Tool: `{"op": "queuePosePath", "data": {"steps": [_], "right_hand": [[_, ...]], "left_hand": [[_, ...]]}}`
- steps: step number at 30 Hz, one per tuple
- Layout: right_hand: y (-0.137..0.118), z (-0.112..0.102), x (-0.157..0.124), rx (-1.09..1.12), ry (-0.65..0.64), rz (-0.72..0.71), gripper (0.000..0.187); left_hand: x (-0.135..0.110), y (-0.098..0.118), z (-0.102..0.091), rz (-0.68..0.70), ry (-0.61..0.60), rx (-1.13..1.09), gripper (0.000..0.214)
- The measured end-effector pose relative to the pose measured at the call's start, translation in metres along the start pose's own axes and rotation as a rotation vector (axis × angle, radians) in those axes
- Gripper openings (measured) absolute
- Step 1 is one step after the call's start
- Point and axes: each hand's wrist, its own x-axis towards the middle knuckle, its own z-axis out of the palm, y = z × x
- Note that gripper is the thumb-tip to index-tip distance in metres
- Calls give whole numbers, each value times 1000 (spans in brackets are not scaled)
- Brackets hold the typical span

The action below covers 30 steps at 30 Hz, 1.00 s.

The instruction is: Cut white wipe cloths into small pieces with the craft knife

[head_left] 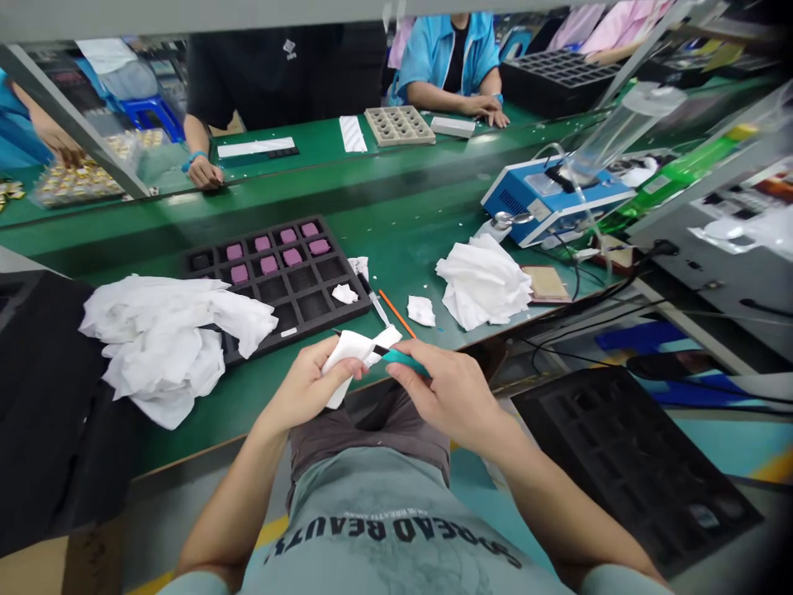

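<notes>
My left hand is closed around a folded white cloth just above my lap at the table's front edge. My right hand grips a teal-handled tool whose dark tip points into the cloth. Just beyond my hands lies a black compartment tray holding several small pink blocks in its far rows. A small white scrap rests in one of the tray's compartments.
A heap of white cloths covers the tray's left end, and another heap lies to the right. An orange stick and a syringe-like tool lie between them. A blue machine stands at the right. People across the green table work with their hands.
</notes>
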Motion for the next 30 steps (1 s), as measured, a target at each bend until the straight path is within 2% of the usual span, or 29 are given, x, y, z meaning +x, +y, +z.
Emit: {"op": "queuePosePath", "data": {"steps": [5, 9, 15, 17, 22, 26, 28, 30], "right_hand": [[17, 32, -29, -12, -101, 65, 21], [22, 46, -46, -50, -155, 97, 23], [19, 52, -63, 205, 13, 111, 23], [19, 55, -68, 248, 45, 148, 25], [19, 59, -77, 374, 32, 244, 27], [17, 59, -81, 486, -31, 274, 26], [15, 60, -83, 537, -56, 295, 26], [14, 61, -87, 582, -83, 324, 25]], "left_hand": [[-19, -22, 17, -184, -46, 7, 39], [-25, -41, 29, -309, -34, -42, 41], [-30, -39, 33, -415, -80, -201, 35], [-33, -38, 37, -403, -51, -192, 32], [-45, -43, 56, -276, 132, -91, 27], [-52, -45, 66, -184, 240, 38, 39], [-53, -43, 68, -191, 232, 78, 43], [-55, -41, 68, -225, 165, 75, 43]]}}
